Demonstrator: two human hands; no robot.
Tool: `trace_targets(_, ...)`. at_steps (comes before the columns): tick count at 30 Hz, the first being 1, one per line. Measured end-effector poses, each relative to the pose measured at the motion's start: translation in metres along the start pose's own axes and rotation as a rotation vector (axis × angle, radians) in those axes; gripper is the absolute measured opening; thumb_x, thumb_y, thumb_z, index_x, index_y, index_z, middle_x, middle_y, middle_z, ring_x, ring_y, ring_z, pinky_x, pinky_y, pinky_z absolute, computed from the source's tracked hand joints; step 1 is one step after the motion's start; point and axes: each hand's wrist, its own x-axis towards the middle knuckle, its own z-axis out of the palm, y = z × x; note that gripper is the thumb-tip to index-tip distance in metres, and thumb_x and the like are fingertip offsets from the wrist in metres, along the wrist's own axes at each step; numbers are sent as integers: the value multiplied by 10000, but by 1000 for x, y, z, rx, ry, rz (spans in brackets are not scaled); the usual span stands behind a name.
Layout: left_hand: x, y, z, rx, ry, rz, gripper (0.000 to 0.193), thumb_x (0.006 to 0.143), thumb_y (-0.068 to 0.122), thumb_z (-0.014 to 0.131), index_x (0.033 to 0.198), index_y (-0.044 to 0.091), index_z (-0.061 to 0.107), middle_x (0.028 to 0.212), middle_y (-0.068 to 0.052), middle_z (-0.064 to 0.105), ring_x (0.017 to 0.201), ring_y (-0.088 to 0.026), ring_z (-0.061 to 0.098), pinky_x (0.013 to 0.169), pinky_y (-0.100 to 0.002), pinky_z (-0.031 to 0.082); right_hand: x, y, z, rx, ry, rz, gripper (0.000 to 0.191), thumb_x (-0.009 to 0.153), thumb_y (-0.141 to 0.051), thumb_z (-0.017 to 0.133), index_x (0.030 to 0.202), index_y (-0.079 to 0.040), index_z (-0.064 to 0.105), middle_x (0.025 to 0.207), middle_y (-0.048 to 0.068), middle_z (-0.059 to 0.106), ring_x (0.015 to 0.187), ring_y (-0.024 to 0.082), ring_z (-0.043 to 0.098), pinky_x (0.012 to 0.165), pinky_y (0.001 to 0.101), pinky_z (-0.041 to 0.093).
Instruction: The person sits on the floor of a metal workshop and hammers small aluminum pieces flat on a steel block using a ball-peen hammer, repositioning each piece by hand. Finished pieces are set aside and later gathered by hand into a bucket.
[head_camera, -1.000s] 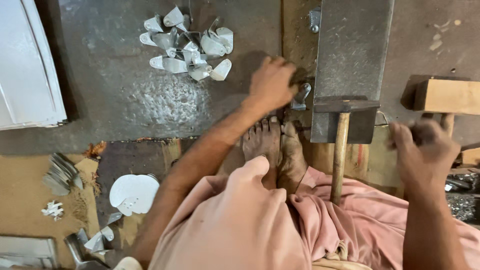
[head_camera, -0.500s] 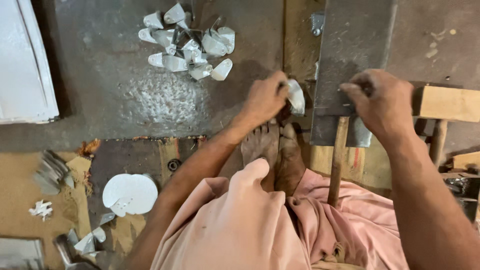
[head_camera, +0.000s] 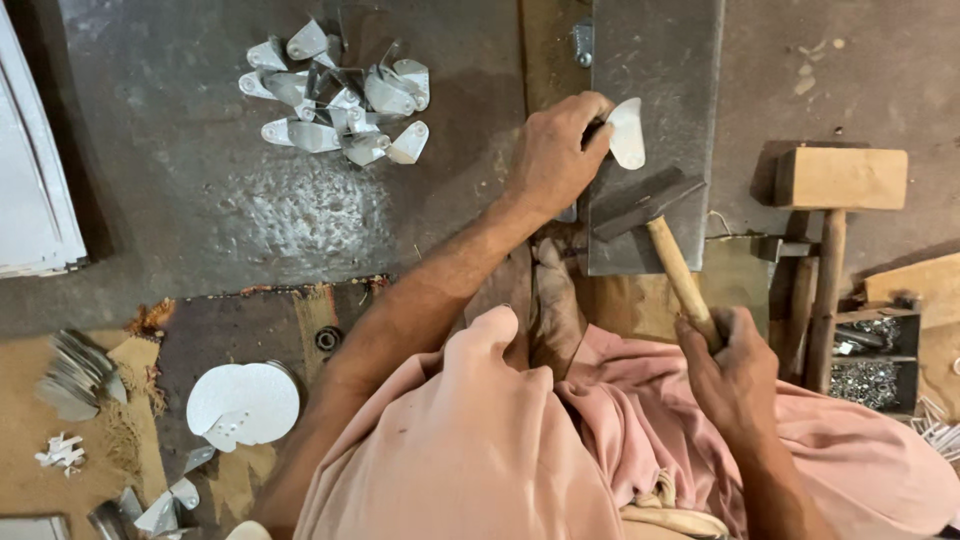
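Note:
My left hand (head_camera: 552, 152) pinches a small rounded sheet-metal piece (head_camera: 628, 132) and holds it flat against the upright steel block (head_camera: 660, 60). My right hand (head_camera: 733, 365) grips the wooden handle of a hammer (head_camera: 660, 225). The hammer's dark steel head hangs just below the metal piece, over the block. My bare feet (head_camera: 545, 300) rest against the base of the block, with pink cloth over my legs.
A heap of similar cut metal pieces (head_camera: 338, 95) lies on the dark floor plate at upper left. A wooden mallet (head_camera: 838, 200) lies to the right beside a box of small rivets (head_camera: 870, 375). Round metal discs (head_camera: 243, 403) and stacked blanks (head_camera: 75, 370) sit at lower left.
My right hand went to the hammer, took it by the handle and raised its head toward the block. My left hand brought the metal piece up onto the block's face.

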Motion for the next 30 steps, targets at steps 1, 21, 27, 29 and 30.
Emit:
trace_targets(1,0,1,1,18,-13,-25,157,917,142,719,1041,54,680,976,-130,743,889,-298,747,750,-399,581,-3,6,-5,-11,12,33,363,945,-340,674,1052,4,623,727,196,640,617,321,610,614,429,511)
trace_targets(21,-11,8,4,330,121,281,192,848,83,782,922,118,609,853,-20,619,809,-211,668,704,-362,556,28,-48,-41,-187,10,-81,284,1083,-290,594,1173,-22,629,751,244,632,683,448,638,604,515,487)
trace_targets(27,-11,8,1,328,131,319,197,827,47,781,927,101,619,844,-28,607,798,-213,658,711,-357,559,25,-55,-43,-198,93,-185,309,1083,-327,579,1235,-60,610,792,255,654,726,456,664,659,520,507)
trace_targets(29,-13,8,0,327,128,324,203,823,42,783,933,93,621,850,-41,609,804,-226,657,707,-366,553,24,-55,-41,-158,84,-146,312,1080,-328,569,1230,-56,601,807,253,657,713,442,673,647,513,514)
trace_targets(30,-13,8,0,326,129,333,205,820,39,784,936,88,622,853,-48,610,807,-232,657,706,-370,550,24,-55,-42,-133,32,-65,313,1065,-322,565,1219,-52,603,800,253,660,690,432,683,618,511,517)
